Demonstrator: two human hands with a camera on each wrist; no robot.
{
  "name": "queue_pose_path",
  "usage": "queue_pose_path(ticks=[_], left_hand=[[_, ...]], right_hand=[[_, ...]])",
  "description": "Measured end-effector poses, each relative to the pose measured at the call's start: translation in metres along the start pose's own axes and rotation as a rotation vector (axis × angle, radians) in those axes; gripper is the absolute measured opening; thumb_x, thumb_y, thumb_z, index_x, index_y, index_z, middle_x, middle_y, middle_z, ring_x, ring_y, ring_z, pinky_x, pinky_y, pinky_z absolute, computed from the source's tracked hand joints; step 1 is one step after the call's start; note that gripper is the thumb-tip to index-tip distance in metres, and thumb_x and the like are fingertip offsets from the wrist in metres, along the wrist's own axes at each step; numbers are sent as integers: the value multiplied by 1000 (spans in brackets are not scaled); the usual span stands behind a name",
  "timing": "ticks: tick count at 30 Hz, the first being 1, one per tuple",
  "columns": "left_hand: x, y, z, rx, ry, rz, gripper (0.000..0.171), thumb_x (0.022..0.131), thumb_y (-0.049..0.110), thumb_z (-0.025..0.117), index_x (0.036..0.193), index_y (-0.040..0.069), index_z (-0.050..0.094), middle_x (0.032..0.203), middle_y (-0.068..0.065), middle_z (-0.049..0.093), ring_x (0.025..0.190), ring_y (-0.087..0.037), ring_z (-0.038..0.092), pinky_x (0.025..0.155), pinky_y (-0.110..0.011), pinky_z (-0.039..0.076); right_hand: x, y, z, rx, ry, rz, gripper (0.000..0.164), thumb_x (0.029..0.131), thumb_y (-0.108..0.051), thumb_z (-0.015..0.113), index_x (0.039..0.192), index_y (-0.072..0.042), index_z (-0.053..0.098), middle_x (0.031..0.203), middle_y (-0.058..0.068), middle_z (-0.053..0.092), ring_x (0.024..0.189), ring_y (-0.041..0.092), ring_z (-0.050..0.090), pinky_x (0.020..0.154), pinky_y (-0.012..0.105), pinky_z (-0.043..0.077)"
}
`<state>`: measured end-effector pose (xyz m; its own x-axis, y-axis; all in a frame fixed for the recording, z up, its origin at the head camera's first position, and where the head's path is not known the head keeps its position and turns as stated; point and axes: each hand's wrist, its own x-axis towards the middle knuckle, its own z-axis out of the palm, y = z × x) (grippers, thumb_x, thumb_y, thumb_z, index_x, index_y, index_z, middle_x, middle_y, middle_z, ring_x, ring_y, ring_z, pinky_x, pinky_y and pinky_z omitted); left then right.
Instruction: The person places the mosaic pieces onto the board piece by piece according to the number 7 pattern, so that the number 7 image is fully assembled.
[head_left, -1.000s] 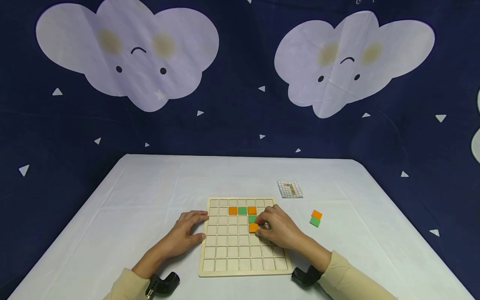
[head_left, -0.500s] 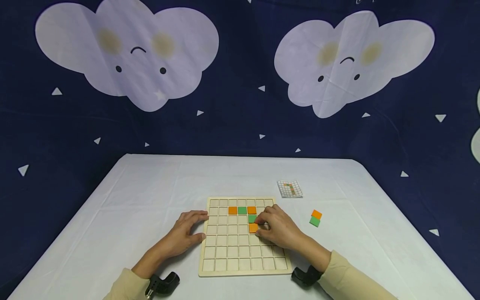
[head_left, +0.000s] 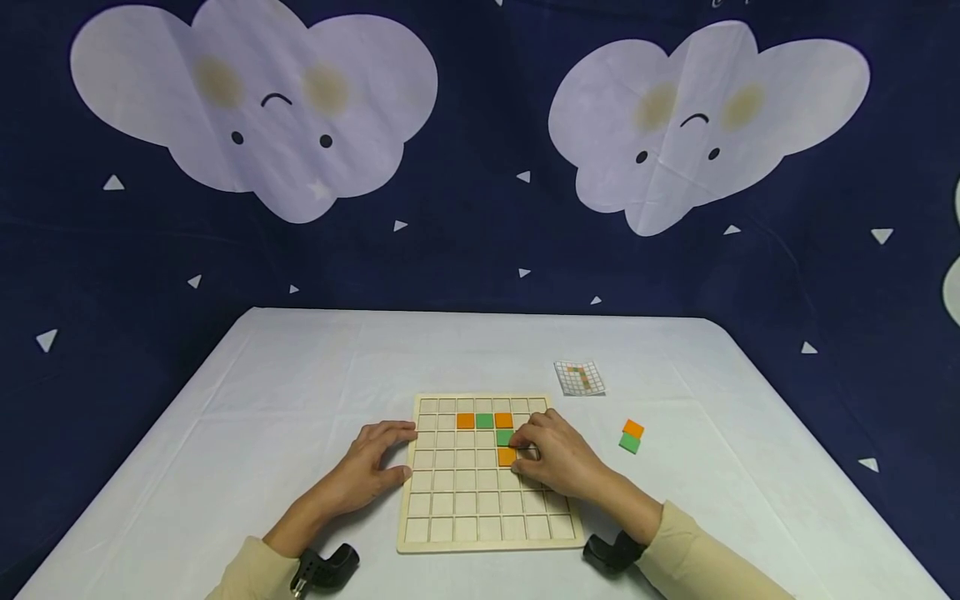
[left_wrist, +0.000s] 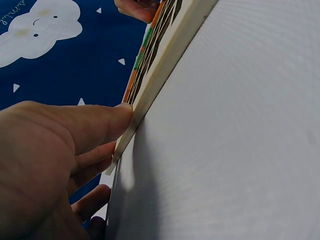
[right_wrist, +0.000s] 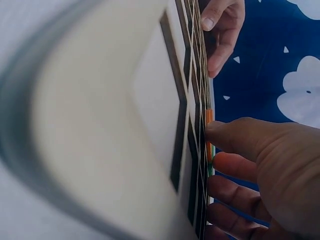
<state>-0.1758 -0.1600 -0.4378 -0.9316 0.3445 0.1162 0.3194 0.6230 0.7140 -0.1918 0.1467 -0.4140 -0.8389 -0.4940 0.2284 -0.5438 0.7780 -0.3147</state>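
Note:
A wooden grid board [head_left: 453, 529] lies on the white table. Along one row sit an orange tile [head_left: 466, 422], a green tile [head_left: 484, 422] and another orange tile [head_left: 503, 421]. Below that row's right end come a green tile [head_left: 504, 437] and a lower orange tile [head_left: 506, 457]. My right hand [head_left: 558, 454] is over the board's right part, thumb and index finger pinching the lower orange tile at its right side. My left hand [head_left: 367, 467] rests against the board's left edge, fingers and thumb extended; in the left wrist view the thumb [left_wrist: 107, 122] touches the rim.
A small printed card [head_left: 580, 379] with a coloured grid pattern lies behind the board to the right. Right of the board, a loose orange tile [head_left: 633, 428] and a loose green tile [head_left: 629, 443] touch each other. A dark cloth with clouds [head_left: 480, 250] hangs behind the table.

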Motion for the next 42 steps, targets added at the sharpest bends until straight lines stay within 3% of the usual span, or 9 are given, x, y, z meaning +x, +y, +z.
queue_pose_path(ticks=[21, 42], left_hand=[[-1, -1, 0, 0, 10, 21, 46, 81, 14, 71, 126, 11, 58, 139, -1, 48, 128, -26, 35, 102, -52, 28], [-1, -1, 0, 4, 10, 10, 46, 81, 13, 70, 126, 11, 58, 139, -1, 49, 128, -26, 35, 104, -53, 27]], right_hand=[[-1, 3, -9, 46, 24, 45, 25, 74, -28, 77, 95, -17, 71, 87, -8, 60, 81, 6, 42, 71, 24, 40], [-21, 35, -35, 34, 113, 185, 24, 76, -24, 76, 97, -15, 70, 90, -6, 60, 88, 11, 48, 74, 30, 40]])
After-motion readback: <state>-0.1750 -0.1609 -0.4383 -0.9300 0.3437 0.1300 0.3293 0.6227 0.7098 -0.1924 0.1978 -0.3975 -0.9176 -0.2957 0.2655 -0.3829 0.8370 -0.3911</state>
